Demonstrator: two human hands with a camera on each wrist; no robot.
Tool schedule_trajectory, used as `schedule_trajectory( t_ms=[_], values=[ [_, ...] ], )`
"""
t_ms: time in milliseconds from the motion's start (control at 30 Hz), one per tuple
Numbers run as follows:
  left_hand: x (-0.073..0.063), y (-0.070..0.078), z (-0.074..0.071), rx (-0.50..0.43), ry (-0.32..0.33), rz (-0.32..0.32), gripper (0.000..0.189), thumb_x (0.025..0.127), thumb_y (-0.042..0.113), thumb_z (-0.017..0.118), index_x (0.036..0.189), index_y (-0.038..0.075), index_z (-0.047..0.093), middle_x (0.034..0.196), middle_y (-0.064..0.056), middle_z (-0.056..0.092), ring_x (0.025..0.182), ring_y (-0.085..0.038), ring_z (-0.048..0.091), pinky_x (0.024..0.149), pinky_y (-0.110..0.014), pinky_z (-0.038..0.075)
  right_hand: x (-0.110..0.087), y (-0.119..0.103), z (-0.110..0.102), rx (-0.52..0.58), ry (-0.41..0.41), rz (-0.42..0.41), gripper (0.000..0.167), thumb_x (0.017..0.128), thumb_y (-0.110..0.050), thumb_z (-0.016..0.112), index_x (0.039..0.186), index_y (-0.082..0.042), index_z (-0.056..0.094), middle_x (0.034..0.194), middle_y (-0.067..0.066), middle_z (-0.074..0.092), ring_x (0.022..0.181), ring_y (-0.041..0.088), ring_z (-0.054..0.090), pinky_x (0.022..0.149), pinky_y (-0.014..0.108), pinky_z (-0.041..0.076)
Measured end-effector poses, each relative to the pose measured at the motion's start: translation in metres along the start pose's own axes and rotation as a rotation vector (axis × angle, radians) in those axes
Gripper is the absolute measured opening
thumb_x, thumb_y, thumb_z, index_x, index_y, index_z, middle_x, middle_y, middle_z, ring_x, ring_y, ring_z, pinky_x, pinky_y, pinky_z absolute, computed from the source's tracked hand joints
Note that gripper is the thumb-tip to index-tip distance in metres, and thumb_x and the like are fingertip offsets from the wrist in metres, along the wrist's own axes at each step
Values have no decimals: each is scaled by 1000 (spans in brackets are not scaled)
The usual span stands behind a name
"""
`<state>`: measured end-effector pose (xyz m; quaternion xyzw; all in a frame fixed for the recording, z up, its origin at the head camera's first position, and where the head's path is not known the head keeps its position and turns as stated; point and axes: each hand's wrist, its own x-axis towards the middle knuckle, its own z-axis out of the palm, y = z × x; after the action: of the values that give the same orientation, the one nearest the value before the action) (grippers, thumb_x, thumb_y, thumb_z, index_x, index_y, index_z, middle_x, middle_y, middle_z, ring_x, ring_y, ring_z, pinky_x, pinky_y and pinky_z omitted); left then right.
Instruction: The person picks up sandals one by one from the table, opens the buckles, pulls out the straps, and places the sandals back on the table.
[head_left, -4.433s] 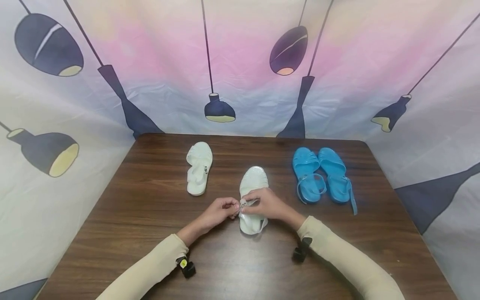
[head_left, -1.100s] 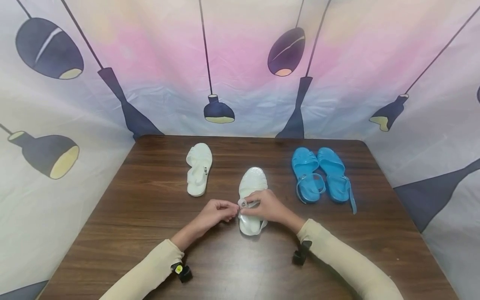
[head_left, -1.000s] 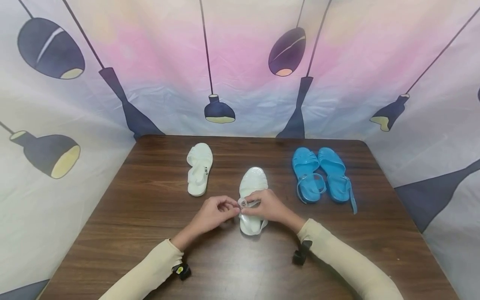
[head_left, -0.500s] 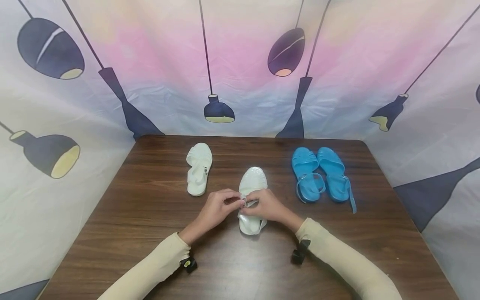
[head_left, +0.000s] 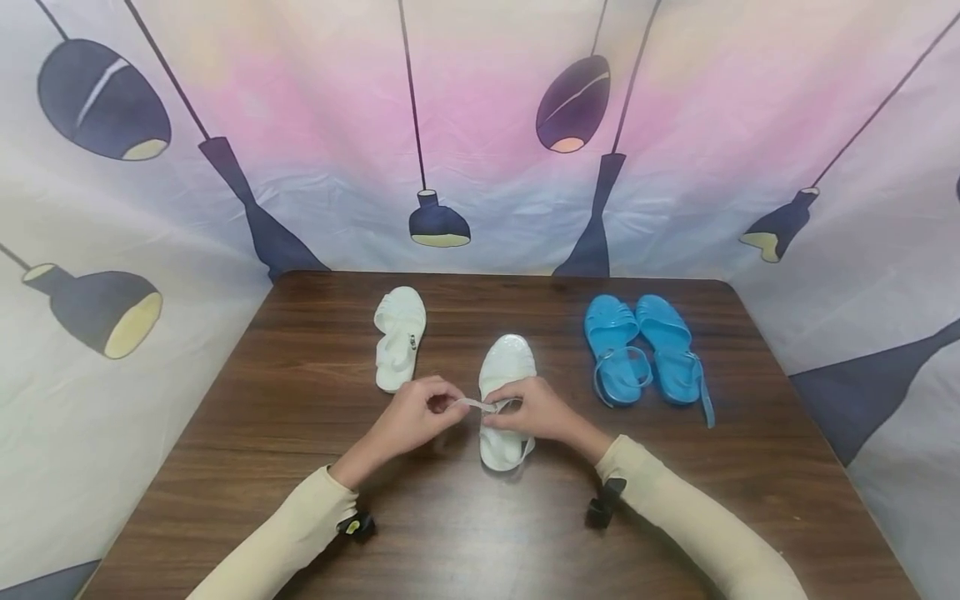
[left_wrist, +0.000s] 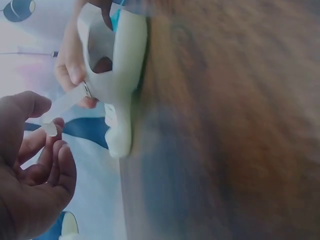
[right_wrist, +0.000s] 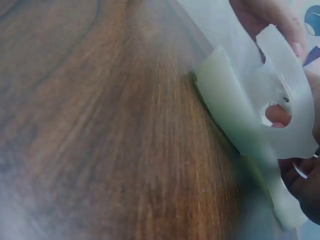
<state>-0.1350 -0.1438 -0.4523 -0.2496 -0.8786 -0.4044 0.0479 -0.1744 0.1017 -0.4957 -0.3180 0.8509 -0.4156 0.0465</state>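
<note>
A white sandal (head_left: 507,358) lies at the middle of the table, toe pointing away. My left hand (head_left: 414,417) pinches the end of its ankle strap (head_left: 476,403), which stretches out leftward from the sandal. In the left wrist view the strap (left_wrist: 67,103) runs from a small metal buckle (left_wrist: 87,90) to my left thumb and fingers. My right hand (head_left: 538,410) pinches the sandal's strap at the buckle, from the right side. In the right wrist view the sandal's heel part (right_wrist: 220,87) shows large, with the right fingers partly hidden behind it.
A second white sandal (head_left: 400,321) lies farther back on the left. Two blue sandals (head_left: 611,321) lie side by side at the right, their straps loose or looped. The brown wooden table (head_left: 300,350) meets a printed cloth backdrop (head_left: 495,117) at its far edge.
My left hand has moved from the buckle back to the left, drawing the strap end out with it. My right hand stays at the buckle, and the other sandals have not moved.
</note>
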Motion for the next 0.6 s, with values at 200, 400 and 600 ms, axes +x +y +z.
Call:
schedule_trajectory(
  t_ms=[200,400,600],
  values=[
    [-8,-10,-1,-16,-131,-78,4,92,17,75,94,14,76,80,10,65,74,-5,59,67,-23,52,-1,1,-7,32,-29,12,28,89,-36,81,110,-19,80,98,-12,76,80,5,64,72,24,55],
    [-8,-13,4,-38,-193,-117,11,95,20,73,101,11,75,83,8,67,76,-6,62,68,-23,54,-3,2,-16,37,-28,49,26,97,-36,72,115,-19,79,102,-8,77,84,7,65,74,26,56],
    [4,-6,17,-75,-163,-160,25,97,29,71,111,9,70,93,3,71,82,-8,65,71,-25,56,-4,0,-21,65,-30,52,22,99,-32,69,110,-16,80,106,-7,77,99,8,69,84,28,57]
  ],
)
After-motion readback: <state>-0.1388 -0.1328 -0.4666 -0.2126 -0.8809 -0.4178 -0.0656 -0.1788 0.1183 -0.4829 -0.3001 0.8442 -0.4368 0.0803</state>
